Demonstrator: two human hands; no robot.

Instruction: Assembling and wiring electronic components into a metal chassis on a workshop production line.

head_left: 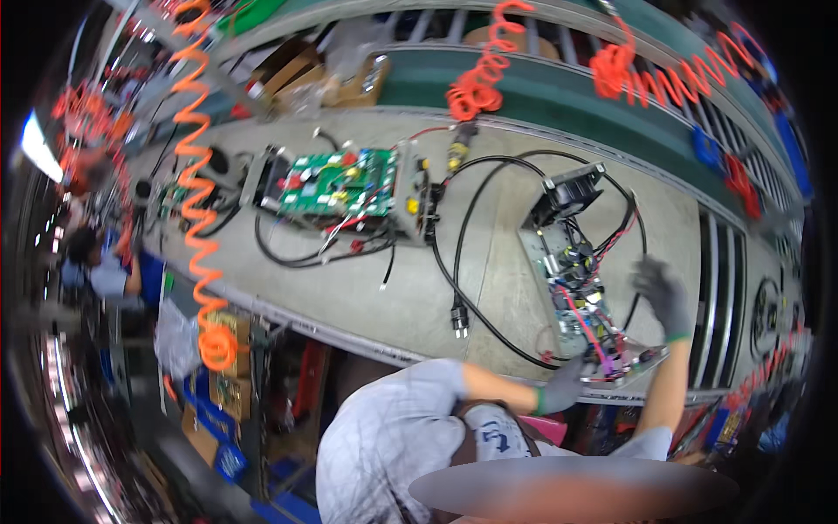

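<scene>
My left hand [561,389], in a grey glove with a green cuff, is at the near left corner of an opened electronic unit [567,293]. Its fingers are blurred and partly hidden, so their grip cannot be made out. My right hand [661,295], gloved alike, hovers to the right of the unit with fingers apart and nothing visible in them. The unit has a metal base plate, a black fan [566,197] at its far end, and circuit parts with red and pink wires [583,323]. A black power cable [467,223] loops around its left side.
A second unit with a green circuit board [340,183] sits left on the grey workbench [497,271]. A black plug [460,320] lies between the units. Orange coiled hoses [196,192] hang over the bench. Metal rollers [720,301] are at right. Cardboard boxes [292,70] stand behind.
</scene>
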